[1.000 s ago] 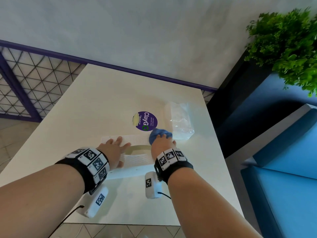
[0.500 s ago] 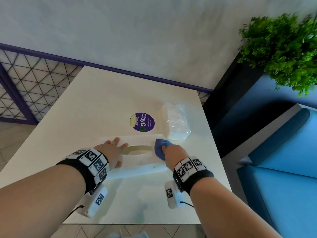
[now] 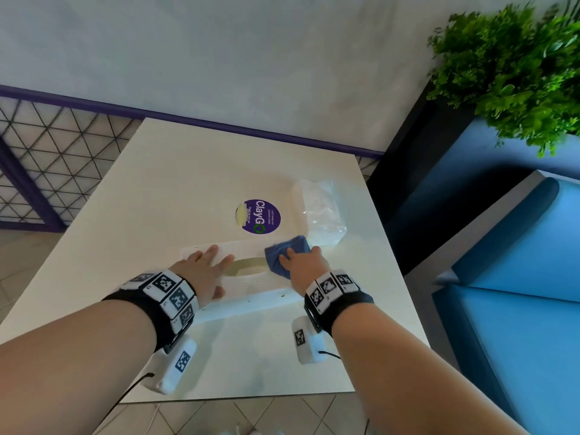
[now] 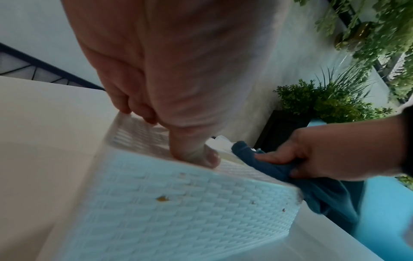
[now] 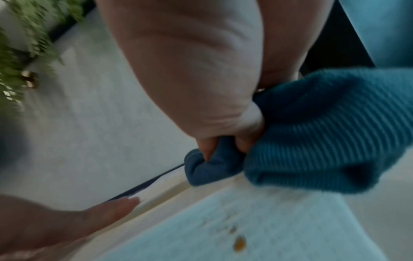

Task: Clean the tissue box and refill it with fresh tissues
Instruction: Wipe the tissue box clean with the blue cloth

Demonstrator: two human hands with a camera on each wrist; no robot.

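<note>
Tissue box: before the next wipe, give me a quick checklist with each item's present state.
1. Tissue box steadied: ok, left hand rests flat on its top.
2. Cloth in grip: ok, right hand holds the blue cloth bunched on the box's right end.
3. Top wiped clean: cannot tell, hands and cloth cover much of it.
4. Front side clean: not ok, brown specks still stick to it.
5. Box emptied: cannot tell, the slot shows little of the inside.
6. Fresh tissue pack at hand: ok, it lies on the table just beyond the cloth.
</note>
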